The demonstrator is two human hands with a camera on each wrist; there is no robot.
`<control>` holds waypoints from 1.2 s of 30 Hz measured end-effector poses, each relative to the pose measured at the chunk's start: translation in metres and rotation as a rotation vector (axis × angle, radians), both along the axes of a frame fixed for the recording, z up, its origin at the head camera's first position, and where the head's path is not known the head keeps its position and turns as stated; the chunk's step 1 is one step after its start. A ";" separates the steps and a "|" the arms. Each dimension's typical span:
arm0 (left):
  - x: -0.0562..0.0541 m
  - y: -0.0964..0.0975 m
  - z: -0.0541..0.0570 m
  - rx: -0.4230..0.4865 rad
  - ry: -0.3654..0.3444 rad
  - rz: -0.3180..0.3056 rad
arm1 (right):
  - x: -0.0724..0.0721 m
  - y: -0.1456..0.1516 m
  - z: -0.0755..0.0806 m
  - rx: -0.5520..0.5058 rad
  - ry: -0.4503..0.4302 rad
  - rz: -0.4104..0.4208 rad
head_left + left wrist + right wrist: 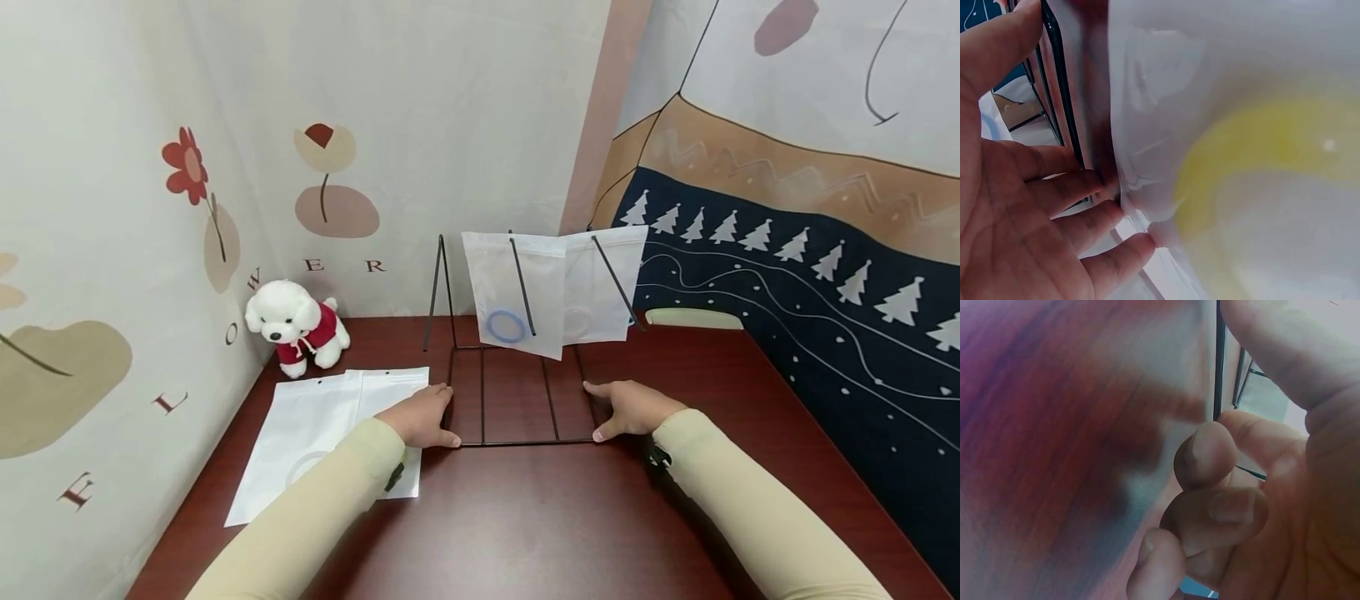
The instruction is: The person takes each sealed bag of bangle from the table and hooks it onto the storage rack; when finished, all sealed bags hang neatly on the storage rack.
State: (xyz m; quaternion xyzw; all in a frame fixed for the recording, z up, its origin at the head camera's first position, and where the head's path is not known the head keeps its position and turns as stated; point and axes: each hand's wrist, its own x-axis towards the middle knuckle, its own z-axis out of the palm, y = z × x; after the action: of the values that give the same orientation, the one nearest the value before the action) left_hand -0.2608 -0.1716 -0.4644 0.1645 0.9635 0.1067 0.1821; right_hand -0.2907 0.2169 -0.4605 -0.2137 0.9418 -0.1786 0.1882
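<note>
A black wire display rack [517,443] stands on the table, with two upright prongs at the back right. My left hand [422,417] touches its left side, fingers extended and the thumb by the front corner. Along the left fingers in the left wrist view is a white zip bag with a yellow ring [1260,137] inside. At the rack's right side, my right hand [633,407] touches the wire with thumb and index finger spread apart; its other fingers [1210,515] bend beside it. A bag with a blue ring [506,326] and another white bag [600,283] hang on the prongs.
White zip bags [330,421] lie flat on the table [540,525], partly under the left forearm. Behind them sits a white plush dog [288,321] in a red top. A pale green strip [693,318] lies at the back right edge. Printed curtains enclose the table.
</note>
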 end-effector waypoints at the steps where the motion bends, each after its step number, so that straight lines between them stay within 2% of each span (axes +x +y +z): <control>1: 0.000 -0.001 0.000 0.010 -0.005 0.002 | 0.000 0.000 0.000 -0.004 -0.002 -0.003; 11: 0.001 -0.002 0.005 0.061 -0.030 0.008 | 0.004 -0.001 0.002 0.005 0.006 0.014; 18: 0.003 -0.004 0.003 0.058 -0.008 0.007 | 0.002 0.000 -0.002 0.016 -0.011 -0.006; 26: 0.008 -0.019 0.007 0.102 0.091 -0.020 | 0.000 0.001 -0.002 0.003 -0.015 -0.001; 36: 0.014 -0.063 0.014 0.205 0.209 0.054 | 0.001 0.001 -0.001 -0.007 -0.002 0.009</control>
State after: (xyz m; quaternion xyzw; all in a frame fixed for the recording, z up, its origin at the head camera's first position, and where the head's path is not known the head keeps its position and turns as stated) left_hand -0.2471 -0.2347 -0.4506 0.1663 0.9654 0.1919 0.0600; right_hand -0.2897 0.2180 -0.4617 -0.2184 0.9400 -0.1813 0.1894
